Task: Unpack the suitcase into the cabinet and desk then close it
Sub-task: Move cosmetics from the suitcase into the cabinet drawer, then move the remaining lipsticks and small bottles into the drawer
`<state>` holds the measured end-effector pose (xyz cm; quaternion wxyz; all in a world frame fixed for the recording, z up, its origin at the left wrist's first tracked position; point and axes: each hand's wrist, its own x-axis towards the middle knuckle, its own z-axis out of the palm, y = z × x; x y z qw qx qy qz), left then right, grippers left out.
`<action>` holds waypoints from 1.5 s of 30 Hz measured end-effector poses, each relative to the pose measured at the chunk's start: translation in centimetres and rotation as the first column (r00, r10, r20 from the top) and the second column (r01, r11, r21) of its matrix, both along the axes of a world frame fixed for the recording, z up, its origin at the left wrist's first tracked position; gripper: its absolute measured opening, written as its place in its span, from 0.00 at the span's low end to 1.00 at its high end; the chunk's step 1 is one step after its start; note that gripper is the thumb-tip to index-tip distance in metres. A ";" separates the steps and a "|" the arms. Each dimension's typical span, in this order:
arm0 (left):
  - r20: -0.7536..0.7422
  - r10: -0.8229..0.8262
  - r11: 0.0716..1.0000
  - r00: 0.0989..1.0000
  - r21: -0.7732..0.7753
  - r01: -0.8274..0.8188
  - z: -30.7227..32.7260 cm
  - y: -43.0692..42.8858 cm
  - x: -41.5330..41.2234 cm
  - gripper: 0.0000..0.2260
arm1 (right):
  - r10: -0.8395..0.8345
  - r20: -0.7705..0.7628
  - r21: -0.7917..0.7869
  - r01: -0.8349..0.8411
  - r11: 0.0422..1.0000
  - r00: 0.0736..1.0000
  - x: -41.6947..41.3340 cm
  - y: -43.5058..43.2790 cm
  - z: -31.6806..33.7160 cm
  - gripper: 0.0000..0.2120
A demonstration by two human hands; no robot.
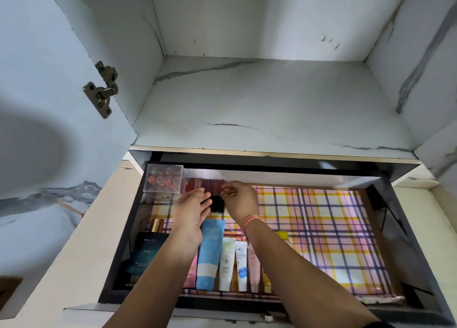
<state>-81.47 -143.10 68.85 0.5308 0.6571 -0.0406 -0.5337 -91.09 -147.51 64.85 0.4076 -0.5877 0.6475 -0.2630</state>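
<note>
The right hand [241, 199] pinched a small reddish item [226, 188] in curled fingertips at the right end of the row of dark red tubes [205, 185]. The tubes lay side by side along the back wall of the open drawer [385, 219], long axes running front to back, so the free place seemed to lie directly beneath that hand. The left hand [191, 211], fingers straight and holding nothing, rested just beside it; the item showed red with a hint of gold, too small to identify.
</note>
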 end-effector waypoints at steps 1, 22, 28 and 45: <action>0.007 0.011 1.000 1.000 -0.010 -0.011 0.1 0.0 -0.4 0.05 | -0.003 0.050 0.000 0.003 1.000 0.999 -0.2 0.2 0.5 0.09; 0.150 0.563 0.793 0.813 -0.373 -0.481 6.7 17.5 1.6 0.05 | 0.257 0.484 -0.140 -0.216 0.966 0.837 4.7 14.7 8.9 0.11; 0.149 0.749 0.648 0.645 -0.365 -0.668 6.0 36.3 4.6 0.05 | 0.431 0.520 -0.081 -0.460 0.884 0.737 8.7 32.0 10.2 0.08; 0.129 0.972 -0.149 -0.197 -0.310 -0.939 2.2 88.7 5.5 0.06 | 0.901 0.427 -0.020 -0.997 -0.069 -0.071 20.4 82.7 6.8 0.02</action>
